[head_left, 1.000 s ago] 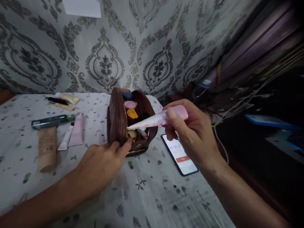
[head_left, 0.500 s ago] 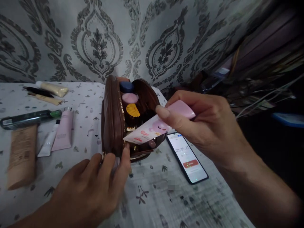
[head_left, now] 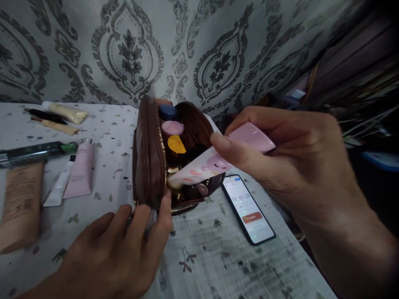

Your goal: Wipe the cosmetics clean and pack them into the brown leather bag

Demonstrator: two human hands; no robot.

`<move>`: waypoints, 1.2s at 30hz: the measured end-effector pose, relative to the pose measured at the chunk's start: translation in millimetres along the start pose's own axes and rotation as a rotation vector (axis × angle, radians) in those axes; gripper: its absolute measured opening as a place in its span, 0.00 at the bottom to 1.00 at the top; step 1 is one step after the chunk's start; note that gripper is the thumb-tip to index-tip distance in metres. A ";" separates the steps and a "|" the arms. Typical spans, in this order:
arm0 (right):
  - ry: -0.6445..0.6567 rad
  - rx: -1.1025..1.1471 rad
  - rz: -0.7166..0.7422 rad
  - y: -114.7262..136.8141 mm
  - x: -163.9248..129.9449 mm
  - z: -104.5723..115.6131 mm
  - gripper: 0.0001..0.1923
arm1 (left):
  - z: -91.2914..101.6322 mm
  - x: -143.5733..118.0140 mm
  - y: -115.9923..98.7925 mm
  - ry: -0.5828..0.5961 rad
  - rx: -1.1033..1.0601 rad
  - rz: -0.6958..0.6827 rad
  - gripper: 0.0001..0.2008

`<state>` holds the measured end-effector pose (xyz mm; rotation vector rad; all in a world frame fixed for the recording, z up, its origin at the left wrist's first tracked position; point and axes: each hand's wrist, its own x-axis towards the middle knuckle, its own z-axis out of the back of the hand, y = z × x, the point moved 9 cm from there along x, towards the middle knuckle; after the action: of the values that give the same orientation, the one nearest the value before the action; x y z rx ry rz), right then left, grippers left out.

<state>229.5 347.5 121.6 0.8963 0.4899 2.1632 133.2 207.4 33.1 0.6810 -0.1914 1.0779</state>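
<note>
A brown zippered cosmetic bag (head_left: 149, 153) stands unzipped on the cloth, packed with a blue cap (head_left: 168, 112), a pink round lid (head_left: 172, 127), a gold-topped container (head_left: 176, 144) and smaller items. My right hand (head_left: 289, 166) pinches the pink cap of a white and pink squeeze tube (head_left: 199, 170) with a cartoon print. The tube slants down to the left, its flat end at the bag's mouth. My left hand (head_left: 121, 245) grips the bag's near edge, index finger on the zipper rim and the other fingers bent outside. Its thumb is hard to make out.
A phone (head_left: 249, 209) showing a timer lies right of the bag. On the left are a tan tube (head_left: 21, 203), a pink tube (head_left: 80, 168), a small white tube (head_left: 60, 182), a dark green bottle (head_left: 34, 153) and a cream tube (head_left: 67, 113). A patterned curtain (head_left: 131, 54) hangs behind.
My right hand has shifted slightly right, and the tube's flat end now sits a little further right over the bag's contents. My left hand stays at the bag's edge. The view has shifted slightly.
</note>
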 end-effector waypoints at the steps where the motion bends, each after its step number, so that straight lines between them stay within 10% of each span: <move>1: -0.006 -0.030 0.007 0.3 -0.2 1.7 0.17 | -0.5 -0.1 0.2 0.012 -0.006 0.016 0.22; 27: 0.691 -0.648 0.234 8.5 -16.0 -79.6 0.20 | -8.2 -0.7 -0.1 0.060 -0.058 -0.043 0.21; 36: 0.561 -0.279 0.210 12.3 -14.9 -56.8 0.12 | -10.9 0.0 1.7 0.080 -0.065 -0.034 0.25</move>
<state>189.7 324.5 83.1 0.1837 0.3525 2.5966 129.8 214.4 25.3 0.5797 -0.1447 1.0598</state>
